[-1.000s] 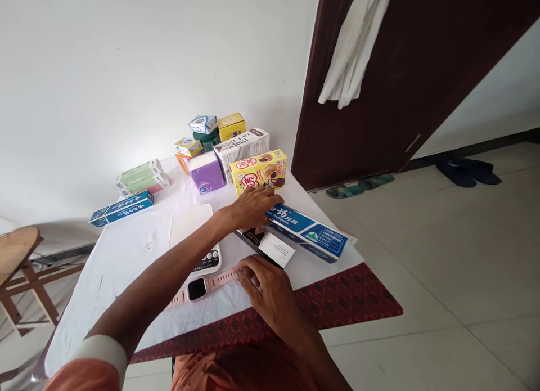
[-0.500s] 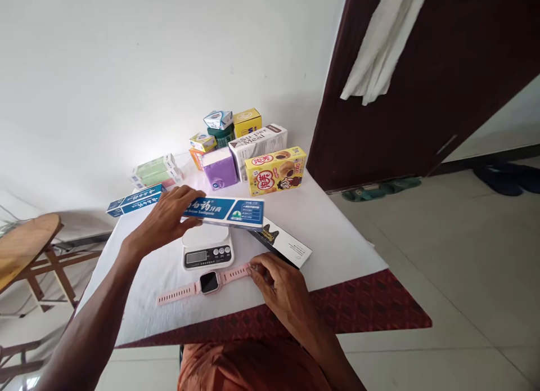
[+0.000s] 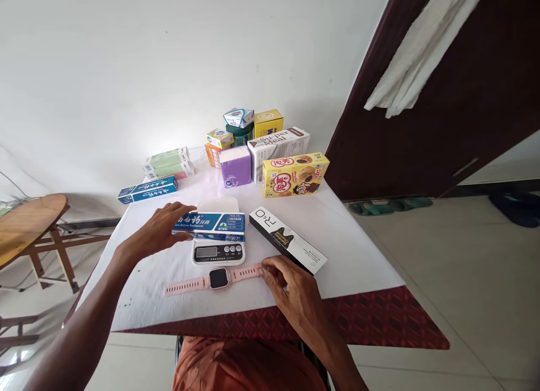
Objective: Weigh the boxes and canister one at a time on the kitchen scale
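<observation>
Toothpaste box [image 3: 210, 224] lowered onto scale [image 3: 218, 252], rectangular cardboard

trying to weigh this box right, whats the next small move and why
Probably let the left hand release the box: it lies across the scale, yet the hand holds its end, which would likely skew the reading.

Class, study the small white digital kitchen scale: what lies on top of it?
A blue and white toothpaste box lies across the scale, the left hand gripping the box's left end. The platform is mostly covered; only its rear edge, display and buttons show.
</observation>
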